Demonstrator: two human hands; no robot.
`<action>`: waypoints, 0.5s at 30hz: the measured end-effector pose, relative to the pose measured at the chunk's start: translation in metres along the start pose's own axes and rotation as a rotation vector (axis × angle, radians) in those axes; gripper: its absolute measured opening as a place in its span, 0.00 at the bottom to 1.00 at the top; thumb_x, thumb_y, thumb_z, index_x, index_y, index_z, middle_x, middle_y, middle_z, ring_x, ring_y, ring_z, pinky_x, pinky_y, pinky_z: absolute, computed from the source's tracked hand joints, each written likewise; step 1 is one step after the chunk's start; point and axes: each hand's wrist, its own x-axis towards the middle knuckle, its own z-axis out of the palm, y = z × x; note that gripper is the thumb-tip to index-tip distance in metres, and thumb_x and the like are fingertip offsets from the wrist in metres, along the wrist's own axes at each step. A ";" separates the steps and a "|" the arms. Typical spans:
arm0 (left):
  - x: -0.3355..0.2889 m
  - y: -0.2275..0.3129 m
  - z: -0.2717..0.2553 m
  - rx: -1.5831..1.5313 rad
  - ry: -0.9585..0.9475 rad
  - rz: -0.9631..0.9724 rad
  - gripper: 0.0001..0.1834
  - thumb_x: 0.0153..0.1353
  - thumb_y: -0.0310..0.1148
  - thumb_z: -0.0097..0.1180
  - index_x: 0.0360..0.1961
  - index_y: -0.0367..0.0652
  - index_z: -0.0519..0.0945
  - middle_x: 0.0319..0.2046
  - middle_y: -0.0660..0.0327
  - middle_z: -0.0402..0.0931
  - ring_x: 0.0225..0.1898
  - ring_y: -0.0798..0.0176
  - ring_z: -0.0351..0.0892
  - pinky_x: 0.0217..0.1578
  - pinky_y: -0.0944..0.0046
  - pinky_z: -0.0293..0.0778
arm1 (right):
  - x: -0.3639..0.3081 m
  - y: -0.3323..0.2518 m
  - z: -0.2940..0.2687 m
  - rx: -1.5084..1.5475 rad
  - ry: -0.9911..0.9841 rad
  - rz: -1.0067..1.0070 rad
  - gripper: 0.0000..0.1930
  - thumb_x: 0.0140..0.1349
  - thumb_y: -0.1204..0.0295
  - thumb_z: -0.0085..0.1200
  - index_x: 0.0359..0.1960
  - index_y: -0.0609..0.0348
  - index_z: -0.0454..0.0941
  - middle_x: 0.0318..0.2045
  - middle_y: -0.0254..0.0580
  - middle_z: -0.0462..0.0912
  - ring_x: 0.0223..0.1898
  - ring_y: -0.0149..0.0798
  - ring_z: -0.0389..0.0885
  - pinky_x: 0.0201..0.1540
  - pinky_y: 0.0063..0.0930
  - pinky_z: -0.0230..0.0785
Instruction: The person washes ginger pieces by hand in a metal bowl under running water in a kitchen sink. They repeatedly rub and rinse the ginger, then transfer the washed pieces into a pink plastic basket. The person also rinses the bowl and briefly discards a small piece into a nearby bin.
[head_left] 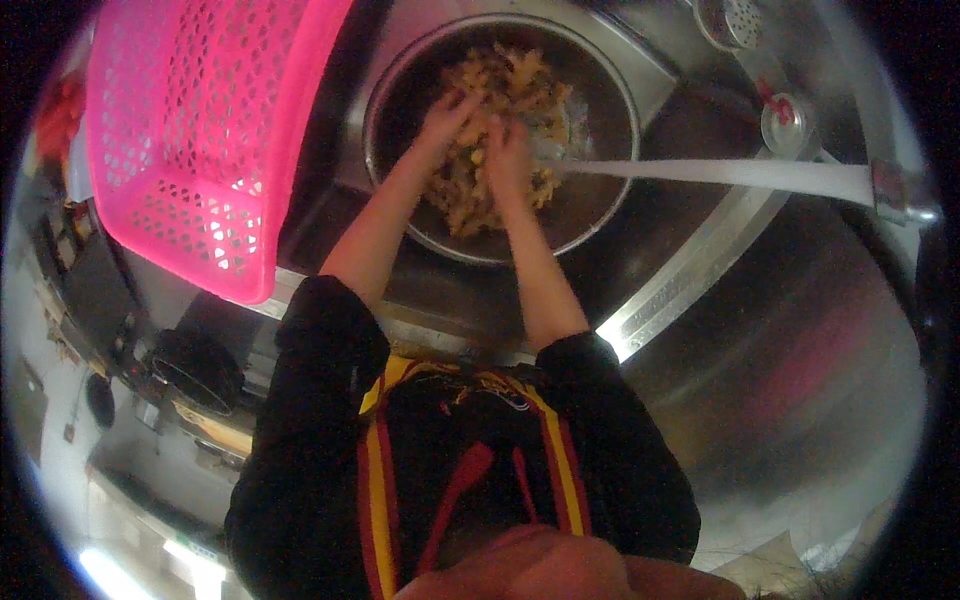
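A large round metal bowl (620,205) stands in the sink, holding a heap of pale yellow-brown food pieces (462,205) whose kind is unclear. Both hands reach into it. At the upper left of the heap, my left hand (448,122) has its fingers apart among the pieces. Close beside it, my right hand (508,165) points down into the middle of the heap, its fingertips hidden there. From the metal tap (895,200) at the right, a white stream (720,172), seemingly running water, reaches the bowl just right of my right hand.
A bright pink perforated plastic basket (200,190) stands tilted left of the bowl. The metal sink divider (690,270) curves along the right, with another steel basin (800,350) beyond. A round metal drain piece (783,128) and a perforated strainer (735,25) lie at the upper right.
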 end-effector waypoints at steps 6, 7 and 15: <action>0.003 0.001 -0.001 0.793 0.309 -0.030 0.30 0.59 0.46 0.51 0.55 0.35 0.64 0.46 0.46 0.72 0.48 0.59 0.72 0.47 0.64 0.67 | 0.039 0.004 -0.074 -0.691 0.535 -0.863 0.18 0.60 0.56 0.48 0.43 0.56 0.73 0.39 0.47 0.74 0.42 0.50 0.72 0.43 0.37 0.65; -0.003 0.000 -0.003 0.740 0.349 0.060 0.30 0.59 0.46 0.50 0.56 0.35 0.64 0.46 0.46 0.72 0.48 0.58 0.72 0.47 0.64 0.67 | 0.049 0.003 -0.079 -0.667 0.669 -1.007 0.18 0.58 0.56 0.50 0.42 0.56 0.73 0.39 0.46 0.74 0.42 0.50 0.72 0.42 0.38 0.65; -0.024 0.029 0.003 -0.012 0.183 0.176 0.32 0.55 0.48 0.55 0.56 0.39 0.65 0.50 0.56 0.69 0.50 0.56 0.69 0.49 0.59 0.67 | 0.076 0.010 -0.008 0.371 -0.121 -0.340 0.30 0.54 0.53 0.54 0.56 0.54 0.65 0.51 0.41 0.69 0.52 0.37 0.68 0.51 0.30 0.62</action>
